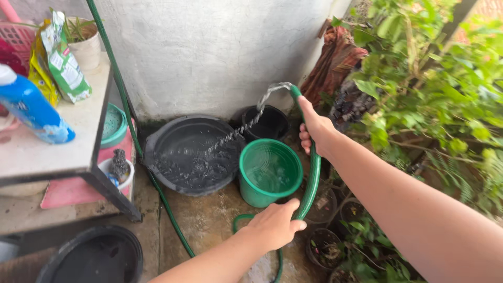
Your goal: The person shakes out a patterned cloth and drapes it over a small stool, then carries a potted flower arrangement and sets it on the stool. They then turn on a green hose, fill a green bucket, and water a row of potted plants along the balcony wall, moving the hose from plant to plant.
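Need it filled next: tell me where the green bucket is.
The green bucket stands on the ground at centre, right of the black basin, just left of the hose.

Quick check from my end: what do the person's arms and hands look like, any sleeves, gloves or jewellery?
Both forearms are bare up to the picture's edge, with no sleeves in view. The left hand and right hand wear no gloves. No rings, watch or bracelets show.
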